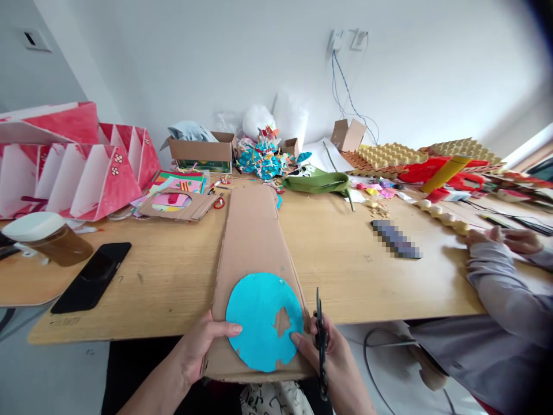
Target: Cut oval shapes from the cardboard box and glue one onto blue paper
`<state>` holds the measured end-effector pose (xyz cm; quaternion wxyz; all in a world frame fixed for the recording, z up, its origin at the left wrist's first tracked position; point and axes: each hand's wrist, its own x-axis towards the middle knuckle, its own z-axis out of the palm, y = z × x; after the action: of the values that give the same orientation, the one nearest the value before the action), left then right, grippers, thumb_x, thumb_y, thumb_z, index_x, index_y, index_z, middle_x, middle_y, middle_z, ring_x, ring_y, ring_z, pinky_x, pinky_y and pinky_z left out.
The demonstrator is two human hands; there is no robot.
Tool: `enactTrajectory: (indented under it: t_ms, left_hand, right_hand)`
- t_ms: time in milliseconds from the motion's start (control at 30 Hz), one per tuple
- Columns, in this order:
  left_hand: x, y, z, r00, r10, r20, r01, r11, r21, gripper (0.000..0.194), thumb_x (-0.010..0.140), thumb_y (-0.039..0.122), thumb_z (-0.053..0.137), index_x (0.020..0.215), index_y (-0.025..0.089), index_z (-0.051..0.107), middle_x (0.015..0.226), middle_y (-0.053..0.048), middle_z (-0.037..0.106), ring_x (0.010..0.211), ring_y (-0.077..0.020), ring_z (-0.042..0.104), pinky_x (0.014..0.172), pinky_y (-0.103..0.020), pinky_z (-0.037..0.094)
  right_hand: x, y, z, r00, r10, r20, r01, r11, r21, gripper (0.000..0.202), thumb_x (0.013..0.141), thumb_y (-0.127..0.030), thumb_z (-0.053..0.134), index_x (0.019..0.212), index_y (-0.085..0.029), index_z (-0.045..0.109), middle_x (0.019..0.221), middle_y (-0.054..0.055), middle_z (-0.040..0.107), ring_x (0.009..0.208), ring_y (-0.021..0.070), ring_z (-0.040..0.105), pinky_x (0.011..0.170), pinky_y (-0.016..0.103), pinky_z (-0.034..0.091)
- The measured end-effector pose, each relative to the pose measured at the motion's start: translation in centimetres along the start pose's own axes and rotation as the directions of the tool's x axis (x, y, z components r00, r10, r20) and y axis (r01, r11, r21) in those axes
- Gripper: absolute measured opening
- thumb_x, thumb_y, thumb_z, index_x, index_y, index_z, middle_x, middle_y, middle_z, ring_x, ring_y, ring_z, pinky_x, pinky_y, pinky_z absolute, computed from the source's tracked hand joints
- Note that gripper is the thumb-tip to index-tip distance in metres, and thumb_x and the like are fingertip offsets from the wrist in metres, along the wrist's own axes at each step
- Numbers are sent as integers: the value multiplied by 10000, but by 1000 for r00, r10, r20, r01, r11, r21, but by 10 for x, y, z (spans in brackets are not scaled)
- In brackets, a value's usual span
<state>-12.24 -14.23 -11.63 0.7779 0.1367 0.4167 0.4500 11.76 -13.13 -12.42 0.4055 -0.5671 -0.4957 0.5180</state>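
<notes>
A long brown cardboard piece (pixel 254 230) reaches from the table over its front edge toward me. On its near end lies a round blue disc (pixel 253 317) with a torn brown patch and a ragged lower edge. My left hand (pixel 207 340) grips the cardboard's left side, its thumb pressing the disc's left rim. At the opposite side my right hand (pixel 330 349) holds black scissors (pixel 320 340), blades pointing up and away. Its thumb rests on the disc's lower right, over the cardboard's edge. The fingers beneath the cardboard are hidden.
A black phone (pixel 93 276) and a lidded jar (pixel 52 239) stand left. Red-handled scissors (pixel 219 202), a green cloth item (pixel 317 183) and a blue paper craft (pixel 263 158) lie farther back. At right, a co-worker's hands (pixel 501 236) touch an egg-carton strip (pixel 444 216).
</notes>
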Motion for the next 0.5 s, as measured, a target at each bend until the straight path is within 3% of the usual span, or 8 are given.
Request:
enactTrajectory:
  t_ms: [133,267,433,500]
  left_hand:
    - [-1,-2,4,999,-20,-28,20,1000,-25,821,637,76,739,1397,111,430,1150,-190,700,1063,-393,651,896,-521,523]
    - [-4,-5,6,995,-44,-86,43,999,-20,837,703,106,736,1444,101,348,1153,-204,695,1040,-377,666,881,-516,531]
    - [-5,-5,8,999,-33,-13,33,999,-34,880,695,87,760,1460,99,325,1158,-218,689,1056,-373,660,919,-517,514]
    - [-4,-1,10,1000,-4,4,4,998,-61,902,675,79,772,1463,120,333,1157,-206,693,1056,-367,662,933,-513,509]
  right_hand:
    - [-2,3,0,1000,12,10,-12,1000,-11,438,669,-458,772,725,-230,402,645,-57,415,595,125,383,535,223,336]
    - [-5,-3,0,1000,23,20,-22,999,-46,448,677,-462,764,714,-232,381,633,-66,384,598,122,383,555,224,349]
    - [-4,-6,-3,1000,-14,18,16,995,-101,432,673,-493,754,721,-219,424,651,-49,441,610,131,429,562,234,365]
    - [-3,-5,-7,995,-76,-57,71,993,-89,418,723,-538,703,728,-216,436,667,-41,448,612,132,440,558,235,370]
